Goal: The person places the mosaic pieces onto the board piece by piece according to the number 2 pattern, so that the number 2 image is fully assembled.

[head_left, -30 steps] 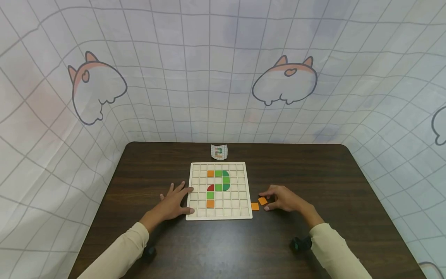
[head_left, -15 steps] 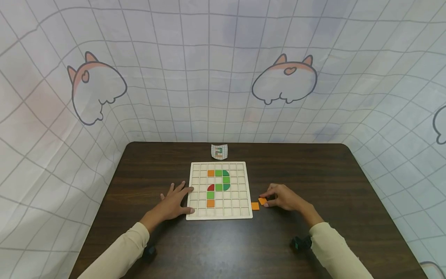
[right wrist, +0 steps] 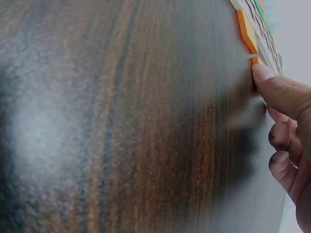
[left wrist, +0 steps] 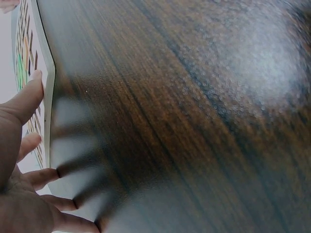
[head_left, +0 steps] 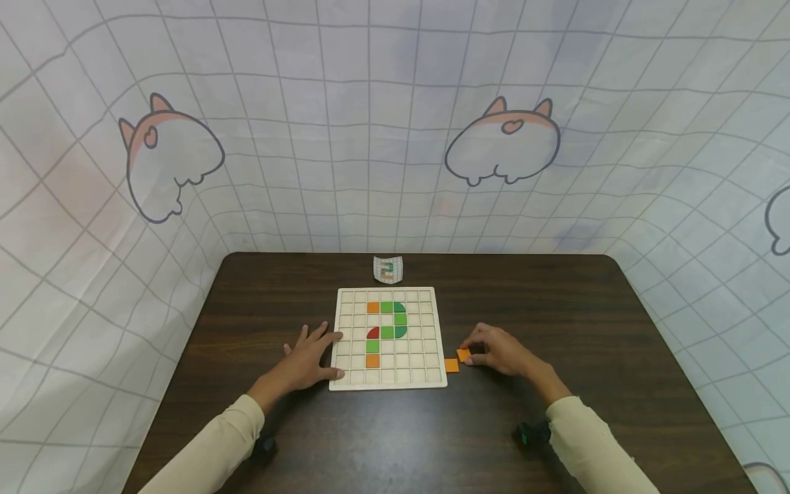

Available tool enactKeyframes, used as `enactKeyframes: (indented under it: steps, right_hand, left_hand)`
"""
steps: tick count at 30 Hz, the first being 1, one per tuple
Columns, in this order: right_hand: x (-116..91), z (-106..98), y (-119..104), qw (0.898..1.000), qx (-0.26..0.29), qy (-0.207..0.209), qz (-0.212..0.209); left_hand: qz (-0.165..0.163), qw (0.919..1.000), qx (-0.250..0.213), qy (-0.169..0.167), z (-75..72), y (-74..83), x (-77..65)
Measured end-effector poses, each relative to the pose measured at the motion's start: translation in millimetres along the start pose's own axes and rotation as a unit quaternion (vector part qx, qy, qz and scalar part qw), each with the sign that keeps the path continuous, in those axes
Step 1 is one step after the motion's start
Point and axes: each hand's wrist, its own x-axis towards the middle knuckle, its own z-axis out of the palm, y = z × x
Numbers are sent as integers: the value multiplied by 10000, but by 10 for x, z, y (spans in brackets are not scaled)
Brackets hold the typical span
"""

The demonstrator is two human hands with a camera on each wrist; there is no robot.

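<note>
A cream grid board [head_left: 420,374] lies flat with green, red and orange tiles set in some of its squares. My left hand [head_left: 302,361] rests at the board's left edge, fingers spread, with thumb and index finger on the rim. Just beyond the board's right edge, my right hand [head_left: 501,350] pinches an orange square tile [head_left: 463,355] between thumb and index finger. A second orange tile [head_left: 452,366] lies flat beside the board's lower right edge. In the right wrist view, the thumb hides most of the pinched tile, and the other orange tile [right wrist: 247,31] shows above it.
A small printed card [head_left: 388,269] with a tile pattern lies behind the board near the back of the dark wooden table [head_left: 395,439]. A white gridded cloth [head_left: 345,137] with cartoon drawings surrounds the table at the back and sides.
My right thumb has closed in toward the index finger on the orange tile, which has turned straighter and shifted slightly left. The left hand and board have stayed in place.
</note>
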Motion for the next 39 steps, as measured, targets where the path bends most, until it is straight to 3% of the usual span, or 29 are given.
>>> enactKeyframes:
  steps: [15,32,39]
  right_hand:
    - [14,-6,-46,9997,-192,128,44]
    - [-5,-24,-47,9972,721,102,151]
    - [32,2,-117,9917,1243,178,275]
  left_hand:
    - [19,10000,-22,30,1,0,-10]
    - [49,10000,-53,59,6,-8,-13]
    - [38,10000,-36,53,12,-9,-4]
